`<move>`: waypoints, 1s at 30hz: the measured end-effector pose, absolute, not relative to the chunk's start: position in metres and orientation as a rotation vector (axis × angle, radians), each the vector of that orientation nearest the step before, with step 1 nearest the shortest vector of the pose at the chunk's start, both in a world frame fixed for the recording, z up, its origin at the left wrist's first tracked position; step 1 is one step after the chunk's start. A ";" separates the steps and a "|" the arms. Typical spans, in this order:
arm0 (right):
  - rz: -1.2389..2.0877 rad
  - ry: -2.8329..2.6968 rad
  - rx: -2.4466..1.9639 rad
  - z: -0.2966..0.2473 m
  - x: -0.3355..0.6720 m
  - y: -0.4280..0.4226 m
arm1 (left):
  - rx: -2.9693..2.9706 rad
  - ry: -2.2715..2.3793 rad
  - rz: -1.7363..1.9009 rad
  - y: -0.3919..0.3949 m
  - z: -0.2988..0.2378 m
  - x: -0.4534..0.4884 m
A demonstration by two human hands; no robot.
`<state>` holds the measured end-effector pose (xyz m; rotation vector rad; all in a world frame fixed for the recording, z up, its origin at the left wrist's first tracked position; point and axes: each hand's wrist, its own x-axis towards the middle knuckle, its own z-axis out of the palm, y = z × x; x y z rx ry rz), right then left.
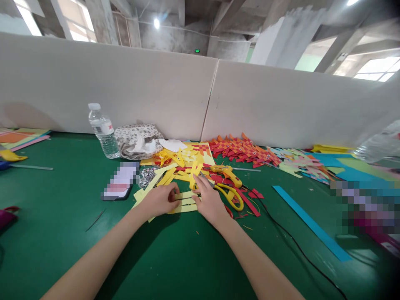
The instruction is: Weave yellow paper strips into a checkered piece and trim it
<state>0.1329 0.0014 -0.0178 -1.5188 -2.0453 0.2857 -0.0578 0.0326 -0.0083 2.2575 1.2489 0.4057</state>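
Observation:
Both my hands rest on a small piece of woven yellow paper strips lying on the green table. My left hand is curled, its fingertips pinching the left ends of the strips. My right hand lies over the right side, fingers pressed down and pointing away, index finger reaching toward loose yellow strips behind. Yellow-handled scissors lie just right of my right hand, and a yellow glue gun sits behind them.
A phone lies left of the strips, with a water bottle and a patterned cloth bag behind. Red-orange woven paper fish are piled by the white partition. A blue strip and a black cord lie at right.

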 end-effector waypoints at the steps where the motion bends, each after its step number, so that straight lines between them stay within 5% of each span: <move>1: 0.245 -2.054 -1.512 -0.018 0.133 0.001 | 2.252 1.257 0.406 0.033 -0.008 -0.058; 14: -0.008 -2.144 -1.457 -0.014 0.134 -0.002 | 2.244 1.268 0.361 0.033 -0.005 -0.058; 30: 0.102 -2.099 -1.687 -0.012 0.123 -0.006 | 2.257 1.266 0.375 0.033 -0.008 -0.058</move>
